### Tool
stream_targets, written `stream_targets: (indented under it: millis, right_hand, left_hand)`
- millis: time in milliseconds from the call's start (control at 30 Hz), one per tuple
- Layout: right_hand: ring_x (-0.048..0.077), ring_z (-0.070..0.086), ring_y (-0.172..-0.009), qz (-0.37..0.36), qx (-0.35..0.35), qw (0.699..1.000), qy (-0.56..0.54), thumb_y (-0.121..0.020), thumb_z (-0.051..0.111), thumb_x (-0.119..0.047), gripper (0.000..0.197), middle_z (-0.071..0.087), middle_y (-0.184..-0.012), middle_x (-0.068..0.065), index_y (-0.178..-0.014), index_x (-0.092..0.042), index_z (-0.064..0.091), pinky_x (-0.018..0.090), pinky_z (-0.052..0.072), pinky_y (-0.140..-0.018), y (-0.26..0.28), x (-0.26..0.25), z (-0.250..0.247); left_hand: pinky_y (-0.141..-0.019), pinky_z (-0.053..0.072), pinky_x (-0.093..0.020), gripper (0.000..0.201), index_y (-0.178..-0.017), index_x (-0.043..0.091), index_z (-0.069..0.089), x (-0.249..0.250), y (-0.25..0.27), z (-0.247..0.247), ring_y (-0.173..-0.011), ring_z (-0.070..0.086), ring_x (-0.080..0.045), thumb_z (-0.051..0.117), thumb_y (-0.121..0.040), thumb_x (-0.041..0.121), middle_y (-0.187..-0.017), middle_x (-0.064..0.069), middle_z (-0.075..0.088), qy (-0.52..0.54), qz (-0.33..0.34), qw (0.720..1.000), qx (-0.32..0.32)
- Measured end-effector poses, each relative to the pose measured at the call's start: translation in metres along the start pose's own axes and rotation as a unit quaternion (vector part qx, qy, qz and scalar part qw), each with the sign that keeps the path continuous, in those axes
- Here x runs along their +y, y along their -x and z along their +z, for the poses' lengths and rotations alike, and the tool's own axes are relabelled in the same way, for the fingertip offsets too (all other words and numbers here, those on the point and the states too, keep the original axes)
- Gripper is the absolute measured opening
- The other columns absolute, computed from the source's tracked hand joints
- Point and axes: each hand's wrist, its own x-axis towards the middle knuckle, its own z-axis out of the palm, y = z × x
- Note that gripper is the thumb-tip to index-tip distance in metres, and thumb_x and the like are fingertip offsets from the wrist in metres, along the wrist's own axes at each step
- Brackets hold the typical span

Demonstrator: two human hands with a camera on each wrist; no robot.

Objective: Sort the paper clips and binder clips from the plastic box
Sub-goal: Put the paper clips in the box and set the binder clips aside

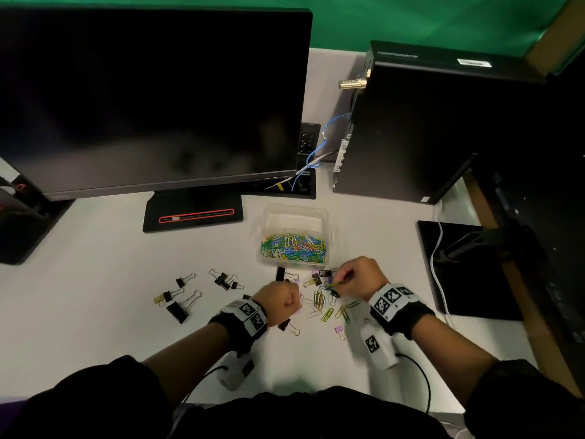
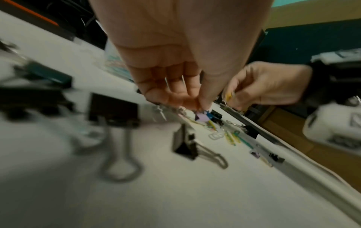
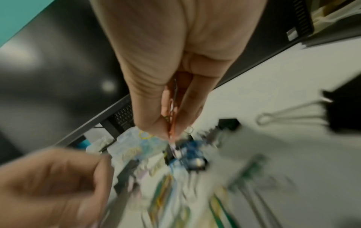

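The clear plastic box (image 1: pixel 327 231) stands mid-desk with coloured paper clips (image 1: pixel 292 245) inside. Several black binder clips (image 1: pixel 179 307) lie grouped to its left. A mixed pile of paper clips (image 1: pixel 321 301) and small binder clips lies between my hands. My left hand (image 1: pixel 285 301) is curled; in the left wrist view its fingertips (image 2: pixel 201 104) pinch a small purple binder clip (image 2: pixel 202 118), with wire handles showing inside the fingers. My right hand (image 1: pixel 343 278) hovers over the pile near the box and pinches thin paper clips (image 3: pixel 171 121) between thumb and fingers.
A dark monitor (image 1: pixel 152 96) and its stand (image 1: pixel 193 213) sit behind the box, a black computer tower (image 1: pixel 427 128) at the back right, a black pad (image 1: pixel 459 267) with a white cable to the right. A loose purple binder clip (image 1: pixel 339 330) lies near my right wrist.
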Motion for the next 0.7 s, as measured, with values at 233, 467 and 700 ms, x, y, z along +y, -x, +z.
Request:
stream_targets:
  millis: [233,467,700]
  right_hand:
    - [0.011,0.056,-0.065,-0.05,0.068,0.996,0.003,-0.065,0.072,0.002,0.009,0.063,-0.068,0.0,-0.073,-0.001,0.07,0.021,0.049,-0.07,-0.05,-0.052,-0.018]
    - [0.021,0.06,-0.093,-0.064,0.055,0.995,0.059,-0.077,0.068,-0.01,0.018,0.068,-0.099,0.008,-0.095,-0.01,0.069,0.021,0.042,-0.078,-0.065,-0.06,0.0]
    - [0.022,0.061,-0.087,-0.129,-0.02,0.983,0.127,-0.076,0.058,-0.004,0.017,0.067,-0.096,0.008,-0.084,-0.014,0.07,0.034,0.051,-0.084,-0.027,-0.036,0.021]
  left_hand:
    - [-0.079,0.04,-0.028,0.011,-0.085,0.013,0.06,-0.017,0.024,-0.005,-0.084,0.052,-0.015,0.059,-0.086,0.024,-0.083,0.004,0.054,-0.052,-0.022,0.998,-0.03]
    - [-0.087,0.043,-0.03,0.026,-0.114,0.015,0.051,-0.025,0.033,-0.01,-0.097,0.056,-0.022,0.053,-0.09,0.024,-0.109,-0.008,0.058,-0.06,-0.029,0.998,-0.001]
    - [-0.09,0.044,-0.031,0.039,-0.128,0.016,0.045,-0.01,0.018,-0.009,-0.103,0.055,-0.026,0.051,-0.09,0.021,-0.117,-0.009,0.05,-0.035,0.021,0.998,0.047]
